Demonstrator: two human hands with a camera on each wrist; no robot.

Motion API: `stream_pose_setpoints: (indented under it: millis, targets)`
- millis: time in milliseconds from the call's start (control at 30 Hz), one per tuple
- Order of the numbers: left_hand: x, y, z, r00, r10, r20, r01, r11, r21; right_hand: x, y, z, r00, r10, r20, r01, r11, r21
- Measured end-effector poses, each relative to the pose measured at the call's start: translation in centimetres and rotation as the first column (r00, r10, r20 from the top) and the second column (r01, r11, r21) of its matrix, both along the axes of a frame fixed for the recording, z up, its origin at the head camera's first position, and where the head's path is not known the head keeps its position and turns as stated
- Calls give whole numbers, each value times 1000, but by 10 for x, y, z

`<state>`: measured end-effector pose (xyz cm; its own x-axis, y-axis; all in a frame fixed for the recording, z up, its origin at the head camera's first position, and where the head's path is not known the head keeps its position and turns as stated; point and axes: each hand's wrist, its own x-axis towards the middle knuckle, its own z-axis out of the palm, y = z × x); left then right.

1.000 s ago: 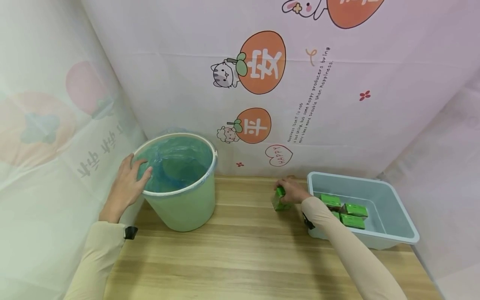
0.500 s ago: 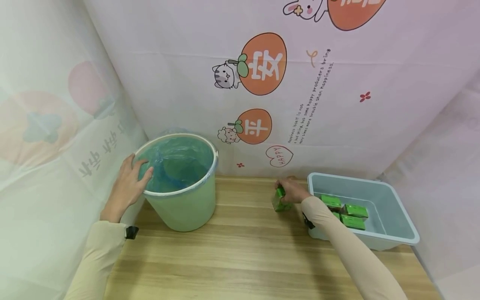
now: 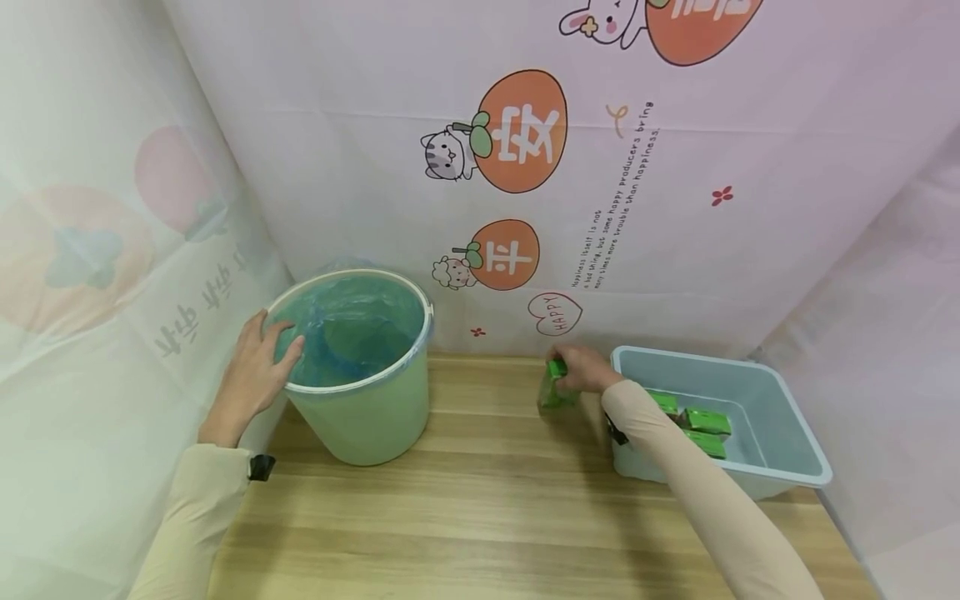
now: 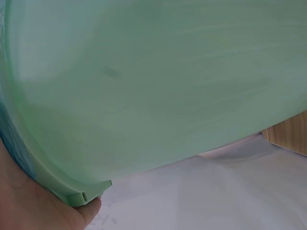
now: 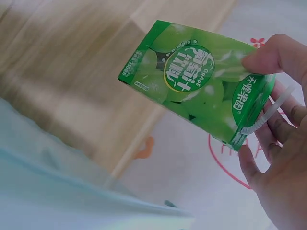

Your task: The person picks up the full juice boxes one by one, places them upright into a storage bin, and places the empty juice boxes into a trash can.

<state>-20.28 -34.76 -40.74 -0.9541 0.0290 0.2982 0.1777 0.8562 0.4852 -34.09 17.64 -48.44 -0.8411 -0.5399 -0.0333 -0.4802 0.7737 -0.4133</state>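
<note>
My right hand [image 3: 588,368] holds a green grape juice box [image 5: 192,72] by its top end, thumb on the printed front and fingers behind. A bent white straw [image 5: 269,112] sticks out of the box's top. In the head view the box is over the wooden table, left of the blue bin, partly hidden by the hand. My left hand [image 3: 251,367] grips the left rim of a pale green bucket [image 3: 367,425], with fingers hooked over the edge. A thin blue plastic bag [image 3: 330,358] lines the bucket.
Several more green juice boxes [image 3: 705,421] lie in the light blue bin [image 3: 787,433] at the right, partly behind my forearm. Printed white cloth [image 3: 375,167] forms walls at the back and both sides of the wooden table [image 3: 465,517].
My right hand has shifted slightly up and away from me with the juice box. The left hand keeps its place on the bucket rim.
</note>
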Motion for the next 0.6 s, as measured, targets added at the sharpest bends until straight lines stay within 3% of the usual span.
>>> stream_pose_setpoints:
  millis: [333,600]
  targets:
    - [-1,0,1,1000,-3,-5,3,1000,-4,1,-13,25,999,17,39,-13,995,-104]
    - [-1,-2,-1,1000,0,3,0,1000,-1,0,-28,49,996,48,74,-39,992,-121]
